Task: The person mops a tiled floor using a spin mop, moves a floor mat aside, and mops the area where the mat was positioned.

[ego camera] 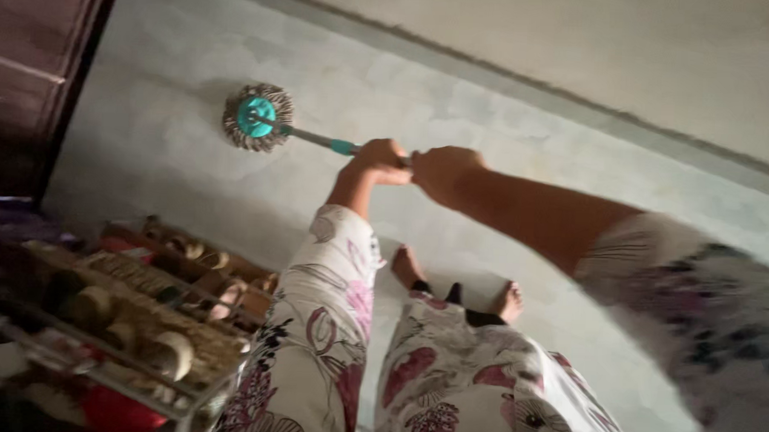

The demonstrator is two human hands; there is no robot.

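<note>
Illumination is dim and even, with no glare; the brightest zone is the pale floor from 12 to 2 o'clock, while the frame falls to near black at 9 o'clock along the dark door and at 7 o'clock over the shoe rack. A soft shadow rings the mop head at 11 o'clock, and a fainter one lies under the bare feet near centre. Motion blur softens the whole frame, heaviest on the right sleeve at 4 o'clock, and the horizon is strongly tilted.
</note>
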